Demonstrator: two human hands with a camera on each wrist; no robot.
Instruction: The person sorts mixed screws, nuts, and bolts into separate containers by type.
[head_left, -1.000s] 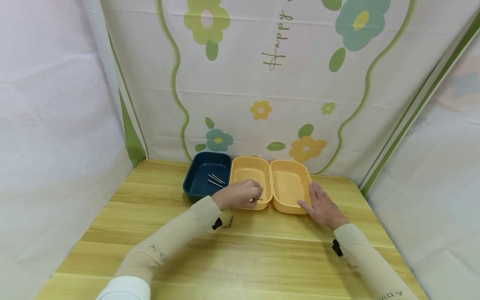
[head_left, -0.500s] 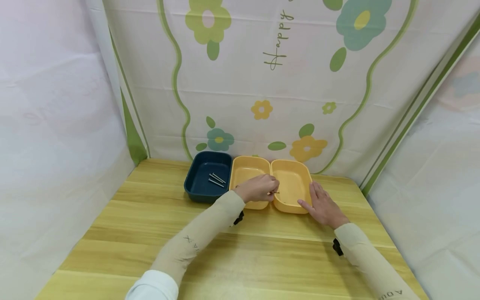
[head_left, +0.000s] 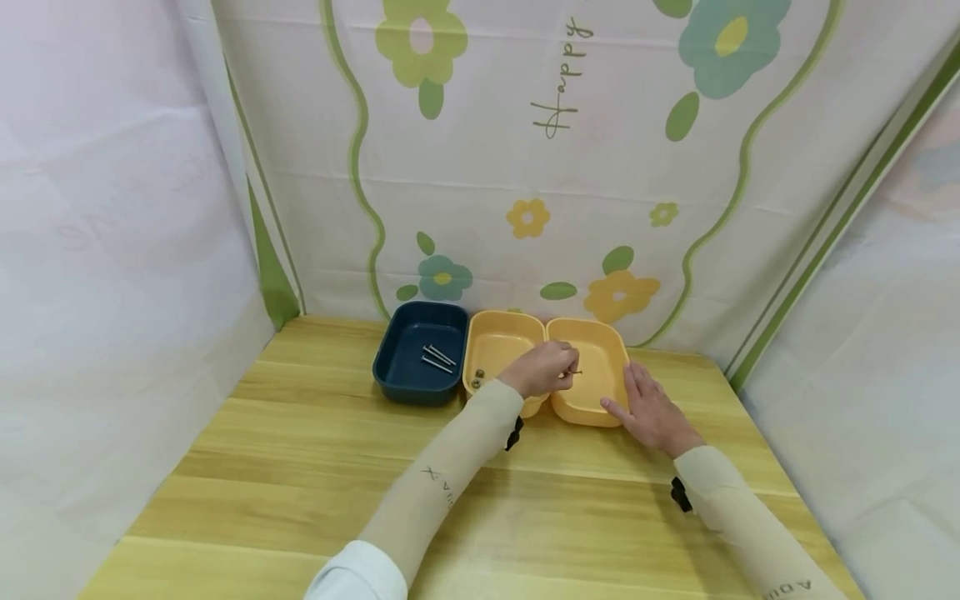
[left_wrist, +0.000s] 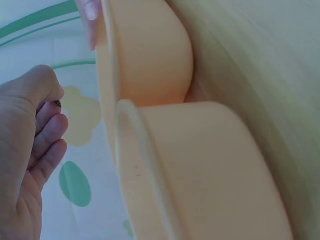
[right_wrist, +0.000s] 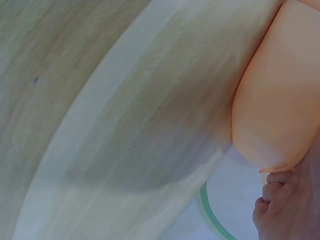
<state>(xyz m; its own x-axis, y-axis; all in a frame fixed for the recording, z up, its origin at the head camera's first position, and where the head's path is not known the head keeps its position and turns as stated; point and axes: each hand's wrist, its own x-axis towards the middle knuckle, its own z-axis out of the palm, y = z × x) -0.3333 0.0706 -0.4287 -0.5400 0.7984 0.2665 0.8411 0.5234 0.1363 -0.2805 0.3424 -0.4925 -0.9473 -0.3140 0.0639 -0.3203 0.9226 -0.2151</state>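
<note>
My left hand (head_left: 540, 369) pinches a small dark screw (head_left: 577, 372) over the left part of the right yellow container (head_left: 600, 335). Only a dark end of the screw (left_wrist: 58, 104) shows at the fingertips in the left wrist view. My right hand (head_left: 654, 417) rests against the right side of that container, fingers fairly straight and thumb at the front rim. The middle yellow container (head_left: 501, 325) holds a few small metal nuts (head_left: 477, 380), partly behind my left forearm. Several long silver bolts (head_left: 438, 359) lie in the dark blue container (head_left: 408, 312).
The three containers stand side by side at the back of the wooden table (head_left: 300, 467). Behind them hangs a white flowered cloth (head_left: 465, 167), and similar cloth walls (head_left: 885, 358) enclose both sides.
My left hand has moved right with the screw, from over the middle yellow container to over the right one, uncovering the nuts. My right hand stays at the right container.
</note>
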